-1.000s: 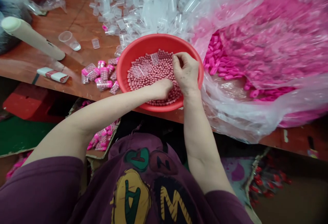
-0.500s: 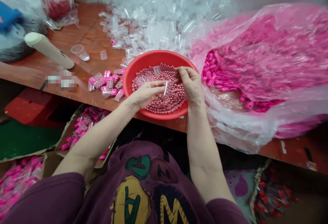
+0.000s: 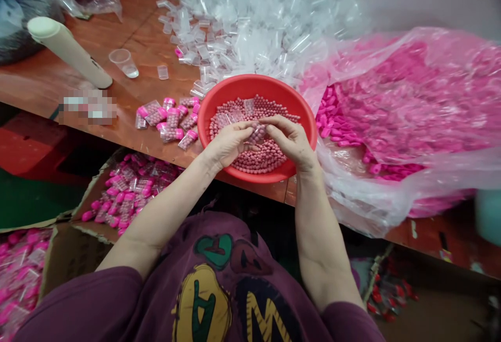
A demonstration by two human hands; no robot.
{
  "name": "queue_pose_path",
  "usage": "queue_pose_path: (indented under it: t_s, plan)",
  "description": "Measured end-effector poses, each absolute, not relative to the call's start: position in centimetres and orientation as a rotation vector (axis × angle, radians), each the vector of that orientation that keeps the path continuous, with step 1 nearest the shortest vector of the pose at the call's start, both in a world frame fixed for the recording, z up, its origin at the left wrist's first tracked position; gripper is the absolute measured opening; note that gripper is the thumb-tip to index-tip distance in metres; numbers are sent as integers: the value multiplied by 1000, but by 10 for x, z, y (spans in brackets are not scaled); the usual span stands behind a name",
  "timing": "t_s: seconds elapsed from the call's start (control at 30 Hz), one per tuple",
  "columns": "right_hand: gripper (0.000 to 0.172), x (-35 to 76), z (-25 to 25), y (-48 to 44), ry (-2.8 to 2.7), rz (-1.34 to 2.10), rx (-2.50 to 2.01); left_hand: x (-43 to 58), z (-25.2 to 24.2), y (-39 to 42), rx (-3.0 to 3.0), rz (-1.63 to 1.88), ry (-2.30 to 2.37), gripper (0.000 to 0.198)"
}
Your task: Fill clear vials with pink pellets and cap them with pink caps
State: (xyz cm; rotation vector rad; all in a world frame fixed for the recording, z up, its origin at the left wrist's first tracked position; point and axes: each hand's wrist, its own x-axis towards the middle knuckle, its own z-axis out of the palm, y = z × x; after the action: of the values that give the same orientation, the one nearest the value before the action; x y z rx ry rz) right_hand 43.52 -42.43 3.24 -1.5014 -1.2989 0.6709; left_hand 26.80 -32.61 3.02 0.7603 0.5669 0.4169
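Above the red bowl of beads, by the worktop front edge, the left hand holds a small clear jar; the right hand, fingers close together, meets it, grip unclear.

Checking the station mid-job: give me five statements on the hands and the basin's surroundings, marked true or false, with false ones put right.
1. The red basin holds pink beads. True.
2. The left hand is empty. False: the left hand holds a small clear container with beads inside.
3. Pink-capped containers lie left of the basin. True.
4. The bag lies left of the basin. False: the bag of pink plastic pieces lies right of it.
5. Loose clear containers are heaped beyond the basin. True.
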Motion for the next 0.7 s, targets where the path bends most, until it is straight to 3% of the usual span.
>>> queue_pose_path:
  t_s: [0.43,0.57,0.7]
  plan:
    - [24,431,26,-436,-1203,701,-1617,267,28,-326,768,478,628,14]
    - [19,447,28,-458,-1395,475,-1749,261,31,-324,661,481,569,9]
    - [30,508,14,-474,-799,118,-1801,258,33,-325,668,456,589,9]
